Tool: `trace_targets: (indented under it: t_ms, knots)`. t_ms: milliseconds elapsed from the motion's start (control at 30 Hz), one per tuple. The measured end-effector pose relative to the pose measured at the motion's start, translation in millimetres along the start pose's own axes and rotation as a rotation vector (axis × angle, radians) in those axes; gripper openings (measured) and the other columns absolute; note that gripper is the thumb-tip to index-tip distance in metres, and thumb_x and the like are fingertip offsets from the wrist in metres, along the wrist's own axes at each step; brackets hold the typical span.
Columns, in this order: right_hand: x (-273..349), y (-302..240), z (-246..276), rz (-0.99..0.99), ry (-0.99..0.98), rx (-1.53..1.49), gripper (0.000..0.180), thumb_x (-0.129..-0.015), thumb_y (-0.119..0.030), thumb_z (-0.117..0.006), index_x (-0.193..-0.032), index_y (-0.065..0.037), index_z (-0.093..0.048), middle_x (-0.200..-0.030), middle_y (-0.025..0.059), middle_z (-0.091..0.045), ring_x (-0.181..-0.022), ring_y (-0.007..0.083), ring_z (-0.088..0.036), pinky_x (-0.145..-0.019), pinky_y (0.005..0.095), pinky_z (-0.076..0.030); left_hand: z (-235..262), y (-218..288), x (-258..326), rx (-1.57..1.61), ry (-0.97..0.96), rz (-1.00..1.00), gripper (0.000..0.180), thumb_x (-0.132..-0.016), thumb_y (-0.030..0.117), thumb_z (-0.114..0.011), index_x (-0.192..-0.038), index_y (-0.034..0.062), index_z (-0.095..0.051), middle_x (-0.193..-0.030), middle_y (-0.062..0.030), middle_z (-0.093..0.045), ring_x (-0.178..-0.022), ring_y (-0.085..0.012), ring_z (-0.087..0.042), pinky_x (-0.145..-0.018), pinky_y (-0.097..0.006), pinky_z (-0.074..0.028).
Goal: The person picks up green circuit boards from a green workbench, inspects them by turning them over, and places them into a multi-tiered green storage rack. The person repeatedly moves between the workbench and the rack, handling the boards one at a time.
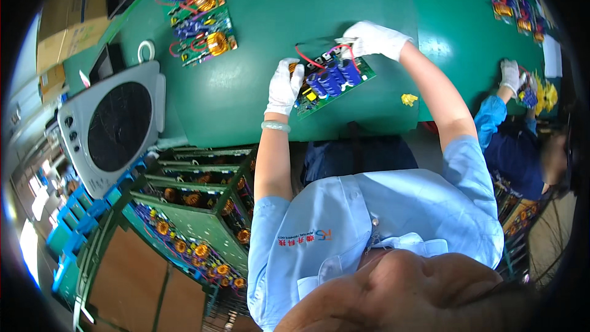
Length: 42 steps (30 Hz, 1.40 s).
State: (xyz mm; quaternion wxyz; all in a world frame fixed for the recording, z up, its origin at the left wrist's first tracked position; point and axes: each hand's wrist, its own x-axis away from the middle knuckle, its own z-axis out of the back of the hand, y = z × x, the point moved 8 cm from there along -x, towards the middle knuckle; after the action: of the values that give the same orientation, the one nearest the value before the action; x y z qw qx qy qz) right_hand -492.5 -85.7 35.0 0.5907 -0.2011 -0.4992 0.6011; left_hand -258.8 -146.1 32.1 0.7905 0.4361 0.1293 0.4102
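A green circuit board (316, 103) with several blue capacitors (337, 78), red wires and small yellow parts sits tilted over the green mat in front of me. My left hand (284, 89), in a white glove, grips the board's left end next to a copper coil (294, 69). At the far right corner, my right hand (373, 40), gloved too, has its fingers closed on the board's edge; the fingertips are partly hidden. Two similar boards with large copper coils (204, 1) lie at the far left of the table.
A grey fan with a round black grille (120, 126) stands at the left, near a white tape ring (146, 51). A crumpled yellow scrap (409, 99) lies right of the board. Racks of boards (190, 193) stand lower left. A co-worker's gloved hand (510, 77) is at the right.
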Motion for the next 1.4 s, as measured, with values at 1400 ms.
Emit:
trace_targets:
  t_ms: [1400]
  knots:
    - [16.0, 8.3, -1.9, -0.139, 0.018, -0.001, 0.048, -0.071, -0.047, -0.077, -0.091, -0.003, -0.073, -0.086, 0.0122, -0.071, -0.079, 0.0263, -0.067, -0.07, 0.041, -0.05, -6.4, 0.6, 3.4, -0.021, -0.069, 0.123, 0.022, -0.101, 0.02, -0.053, -0.118, 0.006, -0.056, -0.081, -0.0041, -0.059, -0.063, -0.0099, -0.051, -0.06, -0.028, -0.046]
